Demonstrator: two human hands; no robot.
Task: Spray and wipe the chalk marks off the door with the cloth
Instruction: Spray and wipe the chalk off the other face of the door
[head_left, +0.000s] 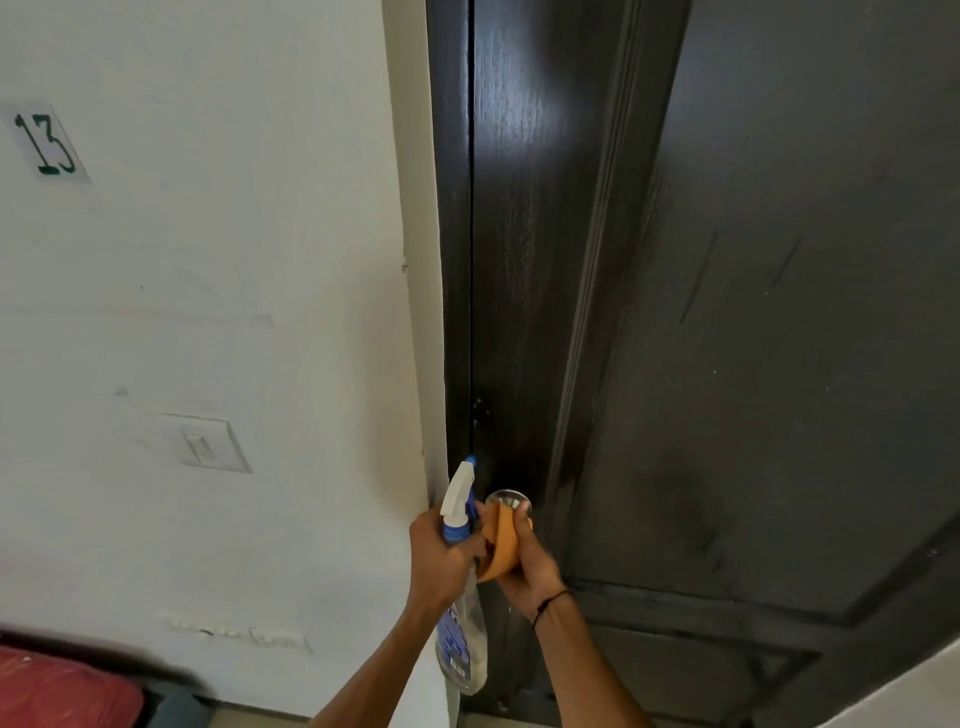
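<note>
Chalk marks are hard to make out on the dark door (779, 312): only a few faint pale streaks and scratches show on its right panel, and a bright glare covers part of the upper left stile. Low against the door's left edge, the right hand (530, 566) grips a bunched orange cloth (503, 545), its fingers curled round the fabric, which is pressed to a round metal door knob (506, 501); the cloth and hand hide most of the knob, so only its upper rim is visible. A dark band circles the right wrist. Just beside it, touching the cloth, the left hand (441, 556) clasps the neck of a spray bottle (462, 613), fingers wrapped round it; its white and blue nozzle points up toward the door frame, and the clear body hangs below the hand. Left of the frame, a white wall (208, 312) carries a light switch (208, 441) and a paper label reading 13 (47, 143). Something red (57, 686) is cut off at the bottom left corner.
</note>
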